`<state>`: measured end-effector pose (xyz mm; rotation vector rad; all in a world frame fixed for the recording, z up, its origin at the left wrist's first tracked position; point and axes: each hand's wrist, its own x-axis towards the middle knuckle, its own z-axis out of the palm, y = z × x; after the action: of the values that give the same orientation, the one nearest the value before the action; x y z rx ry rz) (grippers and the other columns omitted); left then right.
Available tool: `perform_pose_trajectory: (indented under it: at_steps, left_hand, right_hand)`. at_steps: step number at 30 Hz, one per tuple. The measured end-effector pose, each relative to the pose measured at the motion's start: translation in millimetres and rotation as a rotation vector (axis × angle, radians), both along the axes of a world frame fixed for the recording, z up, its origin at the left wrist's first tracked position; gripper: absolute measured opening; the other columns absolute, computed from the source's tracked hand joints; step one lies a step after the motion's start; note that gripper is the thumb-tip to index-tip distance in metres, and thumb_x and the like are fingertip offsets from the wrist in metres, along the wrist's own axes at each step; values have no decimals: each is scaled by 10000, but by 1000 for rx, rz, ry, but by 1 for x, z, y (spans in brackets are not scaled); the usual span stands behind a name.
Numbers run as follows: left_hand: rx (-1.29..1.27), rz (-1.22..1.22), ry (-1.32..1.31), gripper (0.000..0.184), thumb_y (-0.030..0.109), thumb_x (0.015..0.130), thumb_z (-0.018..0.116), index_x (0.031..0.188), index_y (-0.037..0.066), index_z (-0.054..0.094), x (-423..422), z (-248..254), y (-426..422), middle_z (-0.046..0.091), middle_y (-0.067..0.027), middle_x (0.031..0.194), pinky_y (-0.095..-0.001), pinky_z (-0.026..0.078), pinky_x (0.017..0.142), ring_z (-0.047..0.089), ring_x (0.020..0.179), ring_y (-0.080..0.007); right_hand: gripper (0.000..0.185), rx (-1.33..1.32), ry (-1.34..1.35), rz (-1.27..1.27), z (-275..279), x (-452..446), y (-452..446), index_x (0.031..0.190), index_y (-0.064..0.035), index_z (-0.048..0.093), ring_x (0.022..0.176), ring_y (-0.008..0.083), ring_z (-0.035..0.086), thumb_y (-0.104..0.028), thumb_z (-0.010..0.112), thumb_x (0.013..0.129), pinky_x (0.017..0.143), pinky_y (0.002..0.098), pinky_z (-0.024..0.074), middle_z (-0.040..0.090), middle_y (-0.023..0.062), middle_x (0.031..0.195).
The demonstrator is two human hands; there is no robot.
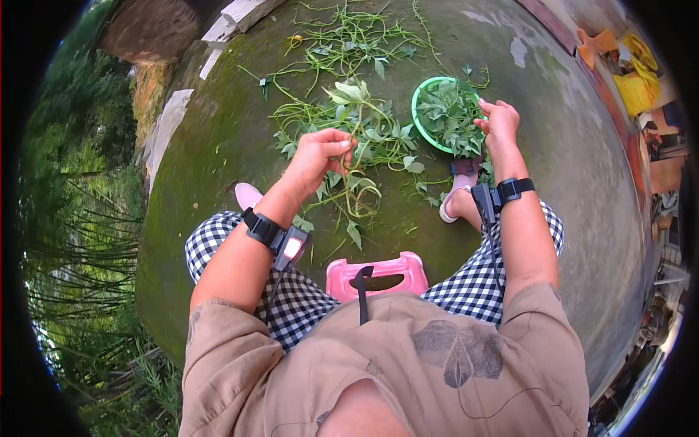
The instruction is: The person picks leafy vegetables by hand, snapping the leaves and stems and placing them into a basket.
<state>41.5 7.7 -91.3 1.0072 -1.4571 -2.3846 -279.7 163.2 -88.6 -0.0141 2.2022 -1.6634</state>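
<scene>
My left hand (325, 154) is closed in a pinch around a leafy green vine (352, 188). Its pale leaves (350, 93) stick up past the fingers, and thin curling stems hang below them. At the right, my right hand (500, 122) is over the edge of a round green basket (417, 104), fingers loosely curled and apart, with nothing visible between them. Picked green leaves (450, 113) fill the basket. Between the two hands, a tangled heap of vines (386, 138) lies on the ground.
More cut stems (349, 44) spread over the mossy concrete (218, 131) farther out. A pink plastic stool (338, 277) shows between my knees, and my pink shoe (453, 207) is close below the basket. Yellow bags (639, 76) and clutter line the right edge; pale stone blocks (169, 131) border the left.
</scene>
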Motion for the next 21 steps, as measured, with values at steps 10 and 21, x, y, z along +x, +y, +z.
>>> perform_pose_trajectory:
  at_steps: [10,21]
  left_hand:
    - [221,156,138,153,92,923,566,1018,-27,584,4,-13,-16,630,-90,840,-308,551,597,628,716,-172]
    - [323,231,181,530,4,841,503,1358,17,384,8,-19,-21,621,-93,958,-332,531,654,615,756,-182]
  right_hand:
    - [278,189,-390,1401,-9,138,-16,1022,3,665,572,127,580,-169,685,804,508,265,475,628,54,750]
    - [199,127,405,1530,-7,160,-17,897,-74,632,760,331,611,-259,620,826,669,417,461,636,130,789]
